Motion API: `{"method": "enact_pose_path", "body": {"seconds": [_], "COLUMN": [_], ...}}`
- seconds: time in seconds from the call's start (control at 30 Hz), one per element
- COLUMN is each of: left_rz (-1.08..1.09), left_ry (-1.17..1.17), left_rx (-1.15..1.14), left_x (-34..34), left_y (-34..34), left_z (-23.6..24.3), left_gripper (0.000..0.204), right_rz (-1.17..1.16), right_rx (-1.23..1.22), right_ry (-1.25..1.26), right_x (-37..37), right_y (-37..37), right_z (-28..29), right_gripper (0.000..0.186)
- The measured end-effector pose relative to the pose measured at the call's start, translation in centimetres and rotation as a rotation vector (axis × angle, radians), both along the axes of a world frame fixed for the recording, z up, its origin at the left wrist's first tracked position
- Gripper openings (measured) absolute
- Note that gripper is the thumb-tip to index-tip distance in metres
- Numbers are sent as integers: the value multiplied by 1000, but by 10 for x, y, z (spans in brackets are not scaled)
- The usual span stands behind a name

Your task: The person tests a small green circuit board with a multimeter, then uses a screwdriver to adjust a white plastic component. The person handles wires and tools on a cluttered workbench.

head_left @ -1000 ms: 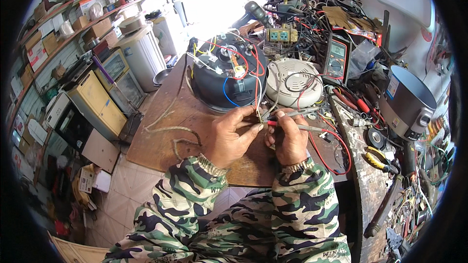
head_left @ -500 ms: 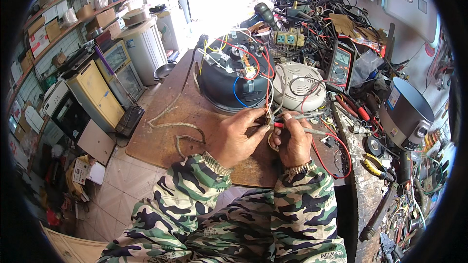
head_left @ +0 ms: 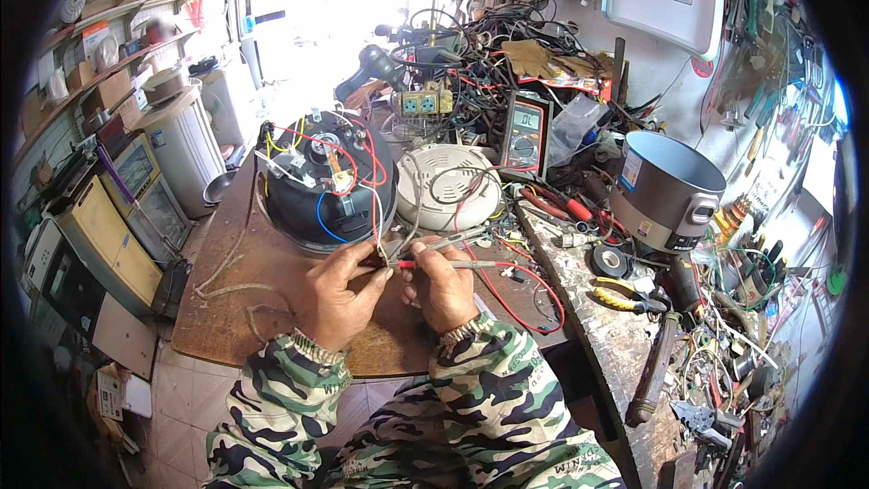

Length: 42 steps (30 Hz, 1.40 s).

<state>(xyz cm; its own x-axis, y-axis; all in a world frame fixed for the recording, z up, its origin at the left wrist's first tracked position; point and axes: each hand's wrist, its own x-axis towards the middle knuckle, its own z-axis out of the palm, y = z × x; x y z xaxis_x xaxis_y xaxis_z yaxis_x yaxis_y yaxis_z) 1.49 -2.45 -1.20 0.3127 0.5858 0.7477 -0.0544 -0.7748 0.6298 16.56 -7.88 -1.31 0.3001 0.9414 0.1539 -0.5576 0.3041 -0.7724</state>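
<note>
My left hand (head_left: 346, 294) pinches a small dark part on the ends of wires between thumb and fingertips. My right hand (head_left: 442, 290) grips a test probe (head_left: 475, 264) with a red front end, its point close to the left fingertips. A second, greyish probe lies above the right fingers; whether they hold it too, I cannot tell. Red and white wires run from the pinched part to an upturned black appliance body (head_left: 303, 208) with bare wiring on top. Beyond the hands stands a multimeter (head_left: 526, 138). Against the black body rests a round whitish vented base (head_left: 425, 204).
A brown wooden table (head_left: 226, 317) lies beneath. On the workbench (head_left: 579, 299) at right are a grey cooker shell (head_left: 665, 195), black tape (head_left: 609, 261), yellow-handled pliers (head_left: 620, 297) and loose tools. Tangled cables (head_left: 507, 59) pile up behind. Shelves and cabinets (head_left: 113, 217) line the left.
The view has swung to the right, so everything sits farther left in the picture. My hands stay together at the same part, with the red probe still in the right.
</note>
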Motion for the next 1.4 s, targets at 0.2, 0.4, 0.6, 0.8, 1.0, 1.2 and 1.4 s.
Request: {"method": "enact_pose_path", "body": {"seconds": [0.2,0.4,0.6,0.8,1.0,1.2,1.4], "left_rz": [36,-40,-37,-100,-78,-122,-149], "left_ry": [-16,-52,-49,-89,-72,-104,-76], "left_rx": [8,-20,-74,-169,-219,-269,-299], "left_x": [0,3,-1,2,-1,1,0], "left_y": [3,3,3,2,-4,-4,0], "left_z": [-6,-8,-10,-9,-4,-3,-3], "left_gripper": [36,38,39,40,38,40,39], "right_rz": [-8,-30,-10,-23,-32,-39,-52], "right_rx": [17,-2,13,51,86,51,58], "right_ry": [20,17,-23,-25,-64,-93,-54], "right_x": [-3,-1,-3,-2,-3,-1,0], "right_y": [7,-1,0,2,2,-3,-2], "right_z": [-7,0,2,-2,-4,4,3], "right_gripper": [21,21,21,20,20,23,24]}}
